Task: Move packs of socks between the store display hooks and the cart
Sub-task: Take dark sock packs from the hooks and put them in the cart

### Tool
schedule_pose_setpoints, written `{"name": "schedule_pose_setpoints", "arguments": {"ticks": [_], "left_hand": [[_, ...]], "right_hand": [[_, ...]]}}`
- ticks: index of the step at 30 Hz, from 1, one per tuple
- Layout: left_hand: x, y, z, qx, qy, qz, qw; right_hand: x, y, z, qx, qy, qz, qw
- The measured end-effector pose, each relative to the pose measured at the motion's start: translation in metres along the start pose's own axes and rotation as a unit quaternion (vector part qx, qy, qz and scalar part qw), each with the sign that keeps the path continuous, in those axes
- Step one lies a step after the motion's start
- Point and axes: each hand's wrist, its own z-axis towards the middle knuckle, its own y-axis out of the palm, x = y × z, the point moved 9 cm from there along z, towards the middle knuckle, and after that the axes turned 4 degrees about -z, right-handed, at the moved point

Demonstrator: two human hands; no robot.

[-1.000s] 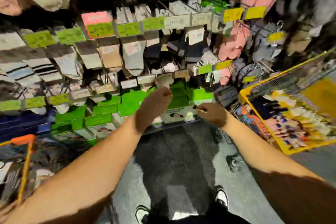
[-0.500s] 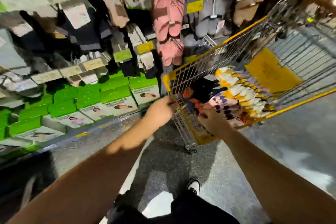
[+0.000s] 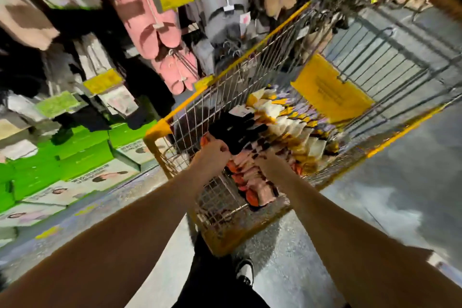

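Both hands reaching into the sock-filled cart

Low in the frame centre, the left hand [image 3: 214,155] is curling its fingers near the black sock packs [image 3: 237,130]; whether it is gripping one I cannot tell. The right hand [image 3: 272,165] is sinking among the pink and orange packs [image 3: 252,182], fingers hidden. The yellow-rimmed cart [image 3: 180,110] is holding many packs, so plenty seems left; wire walls are crowding the reach, and the slipper display [image 3: 155,22] is hanging beyond, upper left.

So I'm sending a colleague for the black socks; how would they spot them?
Find the yellow-rimmed wire cart. Inside, near its left corner, lie the black socks, just beyond the left hand. They are the only dark bundle among orange, white and yellow packs.
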Motion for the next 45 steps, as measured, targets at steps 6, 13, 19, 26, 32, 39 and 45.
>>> {"name": "schedule_pose_setpoints", "arguments": {"ticks": [6, 13, 19, 26, 32, 39, 45], "left_hand": [[-0.008, 0.025, 0.102, -0.008, 0.005, 0.021, 1.0], [-0.023, 0.048, 0.179, -0.024, -0.006, 0.08, 0.996], [-0.042, 0.062, 0.211, -0.043, -0.059, 0.07, 0.995], [-0.053, 0.059, 0.228, -0.008, -0.074, -0.003, 0.997], [-0.062, 0.054, 0.235, 0.021, -0.086, -0.024, 0.996], [-0.072, 0.076, 0.237, -0.055, -0.097, -0.031, 0.993], [-0.061, 0.073, 0.223, -0.098, -0.076, -0.014, 0.992]], "right_hand": [[0.032, 0.006, 0.098, 0.012, 0.091, 0.1, 0.991], [0.039, 0.022, 0.166, 0.064, 0.184, 0.222, 0.955], [0.038, 0.033, 0.184, 0.105, 0.2, 0.344, 0.912], [0.038, 0.037, 0.195, 0.14, 0.193, 0.367, 0.899], [0.031, 0.047, 0.201, 0.152, 0.213, 0.356, 0.897], [0.029, 0.067, 0.22, 0.121, 0.241, 0.425, 0.864], [0.021, 0.067, 0.219, 0.132, 0.26, 0.438, 0.85]]}}
